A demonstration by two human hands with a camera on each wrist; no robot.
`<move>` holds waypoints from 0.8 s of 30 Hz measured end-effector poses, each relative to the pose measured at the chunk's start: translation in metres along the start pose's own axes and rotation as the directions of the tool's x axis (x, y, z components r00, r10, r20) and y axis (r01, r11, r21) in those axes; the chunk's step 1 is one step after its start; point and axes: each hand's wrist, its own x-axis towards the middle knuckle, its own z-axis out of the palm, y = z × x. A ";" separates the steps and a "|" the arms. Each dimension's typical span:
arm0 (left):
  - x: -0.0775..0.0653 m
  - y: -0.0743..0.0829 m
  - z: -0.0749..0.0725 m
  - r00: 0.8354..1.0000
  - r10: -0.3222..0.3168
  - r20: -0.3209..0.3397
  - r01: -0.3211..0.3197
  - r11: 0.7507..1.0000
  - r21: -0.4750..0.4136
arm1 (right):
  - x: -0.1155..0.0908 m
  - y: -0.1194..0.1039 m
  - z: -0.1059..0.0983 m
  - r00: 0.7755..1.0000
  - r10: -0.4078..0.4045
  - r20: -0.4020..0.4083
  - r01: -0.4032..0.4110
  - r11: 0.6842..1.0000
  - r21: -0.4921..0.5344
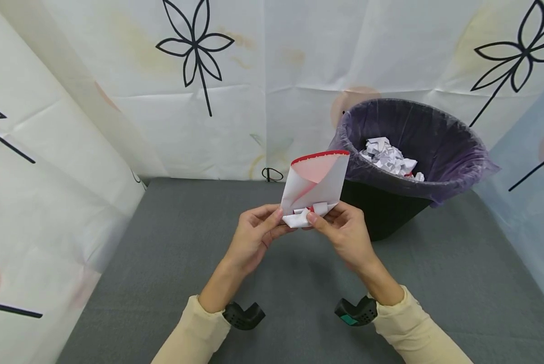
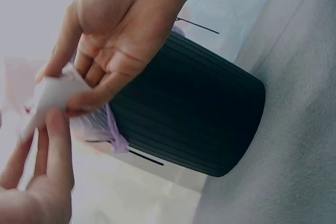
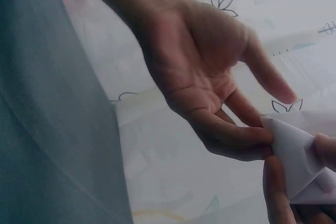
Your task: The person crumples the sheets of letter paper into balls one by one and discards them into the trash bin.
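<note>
In the head view, a folded white paper (image 1: 328,184) with a red curved upper edge and a pink inner face stands upright between both hands. A small folded strip with a bit of red lies across its lower part. The left hand (image 1: 255,235) pinches its lower left edge, thumb in front. At the lower right, the right hand (image 1: 344,232) grips it, with the thumb pressing on the folded strip. From the left wrist, the right hand (image 2: 126,30) appears behind the paper (image 2: 55,95). The right wrist view shows the left hand (image 3: 194,72) at a corner of the paper (image 3: 289,150).
A black bin (image 1: 381,212) with a purple liner (image 1: 462,177) stands at the right, just beyond the right hand. Crumpled white paper (image 1: 387,156) lies inside it. The grey tabletop (image 1: 162,263) meets a patterned white cloth (image 1: 199,136) at the back.
</note>
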 end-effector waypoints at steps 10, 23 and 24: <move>0.000 -0.006 -0.015 0.983 -0.011 0.186 0.047 0.980 -0.194 | 0.000 -0.001 -0.004 0.999 0.017 0.037 -0.019 0.999 0.050; 0.003 -0.008 -0.015 0.969 0.024 0.244 0.013 0.989 -0.150 | -0.001 -0.004 -0.007 0.993 0.044 0.107 -0.056 0.992 0.116; 0.003 -0.008 -0.015 0.969 0.020 0.245 0.017 0.988 -0.150 | -0.001 -0.004 -0.007 0.993 0.043 0.109 -0.056 0.991 0.119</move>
